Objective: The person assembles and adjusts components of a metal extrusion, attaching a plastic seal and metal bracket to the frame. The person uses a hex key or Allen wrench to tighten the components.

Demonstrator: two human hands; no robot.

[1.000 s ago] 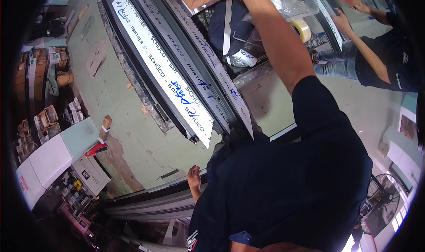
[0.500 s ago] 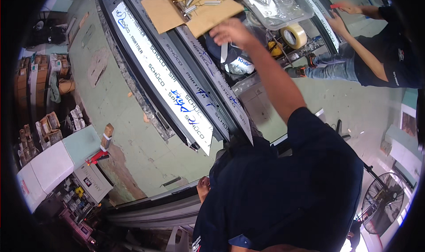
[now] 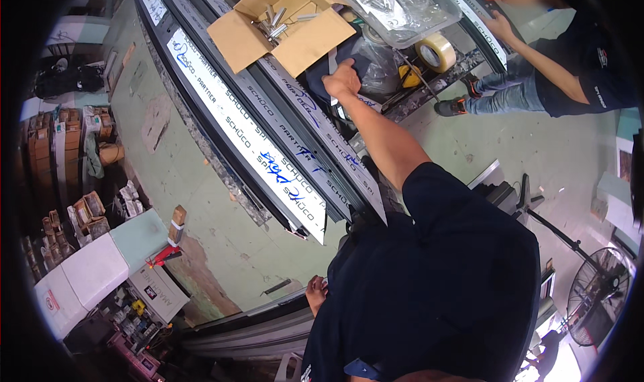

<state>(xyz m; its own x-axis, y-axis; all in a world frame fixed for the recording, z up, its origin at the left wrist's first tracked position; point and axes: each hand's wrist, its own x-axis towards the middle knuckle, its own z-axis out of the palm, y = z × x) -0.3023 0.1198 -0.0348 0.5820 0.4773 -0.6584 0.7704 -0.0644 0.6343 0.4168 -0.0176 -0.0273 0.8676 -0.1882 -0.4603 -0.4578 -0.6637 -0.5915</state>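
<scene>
My right hand (image 3: 343,81) reaches forward over a dark blue cloth-like item (image 3: 320,81), just beside an open cardboard box (image 3: 315,45). Its fingers are bent and closed, and what they grip is hidden under the hand. Short metal pins (image 3: 274,26) lie loose inside the box. Low by my side, my left hand (image 3: 315,293) is partly covered by my shirt. Its fingers are curled, with a small pale bit showing at them that I cannot make out.
Long dark profiles with white printed film (image 3: 235,124) lie under the box. A clear plastic tub (image 3: 402,36) of bagged parts and a tape roll (image 3: 436,52) stand to the right. A co-worker (image 3: 583,60) holds a red item beyond. A standing fan (image 3: 597,291) is at lower right.
My right hand has come down and slightly left onto the dark item, its fingers drawing together. A white strip seen beneath it before is now mostly hidden. The view has shifted a little.
</scene>
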